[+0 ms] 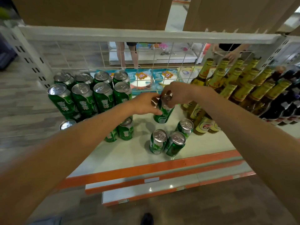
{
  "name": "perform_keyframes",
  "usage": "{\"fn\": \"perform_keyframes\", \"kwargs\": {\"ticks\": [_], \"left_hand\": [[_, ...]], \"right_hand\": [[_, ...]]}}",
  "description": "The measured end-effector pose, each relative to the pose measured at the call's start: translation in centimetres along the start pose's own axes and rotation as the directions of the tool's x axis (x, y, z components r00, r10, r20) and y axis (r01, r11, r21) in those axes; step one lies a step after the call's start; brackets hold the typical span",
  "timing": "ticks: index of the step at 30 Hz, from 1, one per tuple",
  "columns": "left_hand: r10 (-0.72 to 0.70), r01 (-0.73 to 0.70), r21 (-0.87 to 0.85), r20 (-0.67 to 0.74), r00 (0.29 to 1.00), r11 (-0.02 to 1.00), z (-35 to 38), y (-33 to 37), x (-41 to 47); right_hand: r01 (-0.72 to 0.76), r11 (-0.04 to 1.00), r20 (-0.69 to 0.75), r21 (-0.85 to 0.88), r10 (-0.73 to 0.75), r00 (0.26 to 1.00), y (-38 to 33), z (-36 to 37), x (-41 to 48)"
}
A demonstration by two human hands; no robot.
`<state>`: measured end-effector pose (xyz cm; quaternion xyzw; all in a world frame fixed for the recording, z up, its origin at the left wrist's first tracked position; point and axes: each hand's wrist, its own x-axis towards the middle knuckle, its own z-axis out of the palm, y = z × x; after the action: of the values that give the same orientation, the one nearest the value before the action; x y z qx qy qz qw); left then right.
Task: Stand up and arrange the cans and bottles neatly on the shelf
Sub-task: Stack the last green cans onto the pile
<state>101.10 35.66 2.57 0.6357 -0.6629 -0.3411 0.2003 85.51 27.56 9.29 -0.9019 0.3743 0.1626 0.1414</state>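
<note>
**Tilted can in both hands, bottles crowding my right arm**

Risks, big to small. The amber bottles [235,88] are packed along the right end of the shelf [129,153], and my right forearm crosses in front of their near row. I judge a dropped elbow would topple several. The can block [90,95] stands upright in rows at the back-left corner, so shoving another can in hard could knock its neighbours over. Three loose cans [170,138] stand just beside each other near the front edge, below my wrists, and a careless pull-back could sweep them off the orange lip. The held can [164,112] is mid-shelf and tilted, its base near the deck; I cannot tell if it is touching. My left hand [144,104] wraps the body with fingers curled round it, and my right hand [178,93] pinches the top rim. If I let go while it is tilted, it likely tips toward the bottles.

The shelf has a white deck and an orange front strip, with lower shelves [146,189] stepping out beneath. A wire mesh [146,62] forms the back, with cardboard boxes [97,10] above. Dark bottles [289,101] stand at the far right end. There is wood-look floor to the left. Cartoon packets [146,80] and a person's legs [128,52] show behind the mesh. More cans [125,130] are partly hidden under my left forearm.
</note>
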Motion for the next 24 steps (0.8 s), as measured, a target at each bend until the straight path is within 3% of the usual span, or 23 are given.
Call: {"fn": "perform_keyframes", "kwargs": {"ticks": [7, 15, 24], "left_hand": [[-0.036, 0.016, -0.145, -0.131, 0.991, 0.989, -4.8, 1.4, -3.2], [-0.048, 0.051, 0.004, -0.256, 0.966, 0.999, -9.5, 0.3, -11.8], [-0.232, 0.200, -0.118, -0.503, 0.832, 0.973, -11.5, -7.9, -22.2]], "right_hand": [[0.156, 0.986, -0.016, -0.053, -0.157, 0.987, -4.4, -6.2, -0.9], [0.211, 0.977, -0.019, -0.031, -0.212, 0.977, -12.8, -8.3, -2.0], [0.231, 0.972, 0.017, -0.040, -0.230, 0.973, -22.3, -4.7, -1.3]]}}
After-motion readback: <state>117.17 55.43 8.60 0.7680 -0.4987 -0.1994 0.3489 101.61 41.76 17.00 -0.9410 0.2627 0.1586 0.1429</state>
